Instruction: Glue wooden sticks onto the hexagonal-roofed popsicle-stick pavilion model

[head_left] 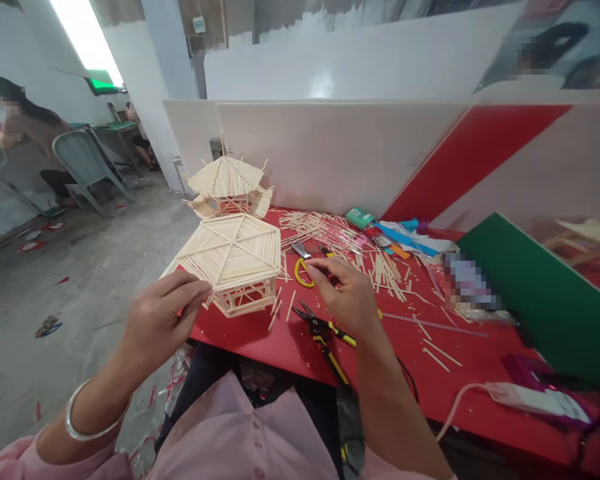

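A hexagonal pavilion model point(233, 263) made of thin wooden sticks stands at the near left corner of the red table point(260, 337). My left hand point(163, 320) touches its roof edge, the thumb and fingers pinched together there. My right hand point(347, 293) hovers above the table to the model's right, its fingers curled and pinched near the yellow-handled scissors point(303, 267); what they hold, if anything, is too small to see. A second, smaller stick roof point(229, 185) stands behind the model.
Loose sticks point(330, 233) lie scattered over the table's middle. Black-and-yellow pliers point(325, 333) lie under my right wrist. A green board point(545, 293) leans at right; a white glue gun point(535, 400) lies near the front. White panels back the table. A person sits far left.
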The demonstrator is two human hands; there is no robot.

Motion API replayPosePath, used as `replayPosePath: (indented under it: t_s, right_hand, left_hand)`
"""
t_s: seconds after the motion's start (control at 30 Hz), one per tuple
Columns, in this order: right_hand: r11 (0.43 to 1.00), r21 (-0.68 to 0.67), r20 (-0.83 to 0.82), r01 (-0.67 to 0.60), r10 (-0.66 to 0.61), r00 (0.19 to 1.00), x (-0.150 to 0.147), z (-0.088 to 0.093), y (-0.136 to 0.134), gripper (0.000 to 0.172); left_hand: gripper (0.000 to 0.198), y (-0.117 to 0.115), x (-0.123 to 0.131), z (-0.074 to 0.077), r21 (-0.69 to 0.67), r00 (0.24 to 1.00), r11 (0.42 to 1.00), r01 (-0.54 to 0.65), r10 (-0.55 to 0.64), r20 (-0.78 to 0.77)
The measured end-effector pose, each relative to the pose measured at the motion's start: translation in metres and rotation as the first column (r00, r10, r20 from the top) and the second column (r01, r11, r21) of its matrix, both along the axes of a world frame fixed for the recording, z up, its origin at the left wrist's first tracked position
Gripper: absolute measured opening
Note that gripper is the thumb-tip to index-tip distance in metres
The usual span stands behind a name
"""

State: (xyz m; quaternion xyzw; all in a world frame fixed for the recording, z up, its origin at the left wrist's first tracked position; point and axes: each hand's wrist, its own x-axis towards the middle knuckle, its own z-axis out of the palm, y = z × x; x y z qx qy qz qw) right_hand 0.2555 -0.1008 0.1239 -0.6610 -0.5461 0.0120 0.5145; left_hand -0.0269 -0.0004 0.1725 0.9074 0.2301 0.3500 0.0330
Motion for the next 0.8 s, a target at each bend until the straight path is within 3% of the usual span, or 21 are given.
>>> replayPosePath:
  t_s: [0.33,0.8]
  right_hand:
    - [0.994,0.079,0.075,-0.07,0.064,0.995,-0.029,0.005,0.005,0.015]
    - [0.992,0.082,0.098,-0.099,0.091,0.991,-0.037,0.0,0.011,0.017]
  left_hand:
    - [0.012,-0.006,0.0,-0.007,0.024,0.999,0.999,-0.033,0.033,0.018]
    - [0.015,-0.008,0.0,-0.013,-0.025,0.997,0.998,-0.056,0.057,0.043]
